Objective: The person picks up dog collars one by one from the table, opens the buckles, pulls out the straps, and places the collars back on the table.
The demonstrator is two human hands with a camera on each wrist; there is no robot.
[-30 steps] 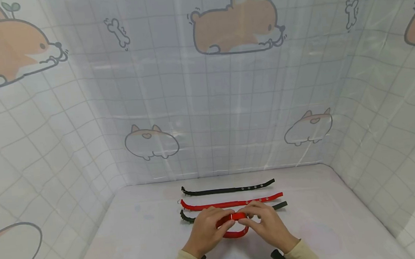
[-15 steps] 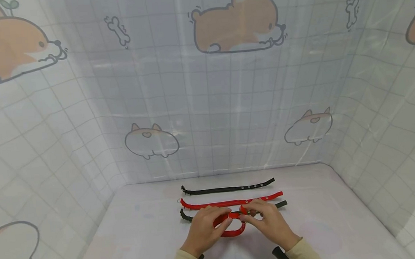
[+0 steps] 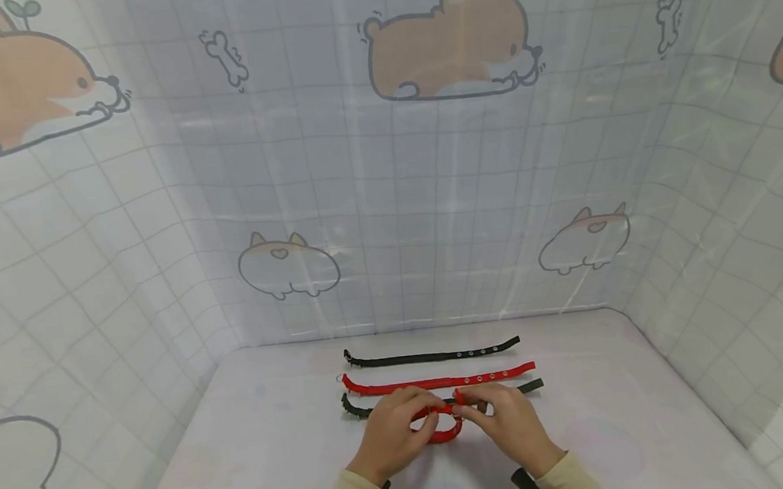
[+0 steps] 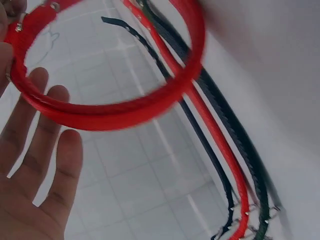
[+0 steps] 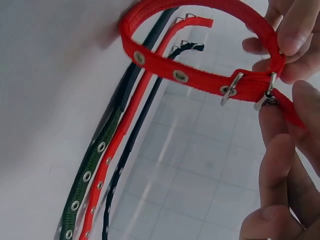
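A red collar (image 5: 200, 82) with metal eyelets is bent into a loop, its strap run through a buckle (image 5: 266, 97) beside a D-ring (image 5: 231, 89). My left hand (image 3: 395, 432) pinches the loop near the buckle; in the left wrist view its other fingers (image 4: 69, 155) spread out below the band. The right hand (image 3: 508, 421) pinches the strap's end by the buckle, thumb and index finger close together. Both hands are above the near part of the table, with the loop hanging between them.
Behind the hands, three collars lie stretched out in rows: a black one (image 3: 402, 360), a red one (image 3: 404, 388) and a dark green one (image 5: 95, 160), partly hidden by the hands in the head view. A patterned curtain (image 3: 429, 194) stands behind the white table (image 3: 241, 444).
The right hand has bent the strap's end upward at the buckle, where it lay flat one second ago. The left hand keeps its pinch, and the loop has tilted a little.
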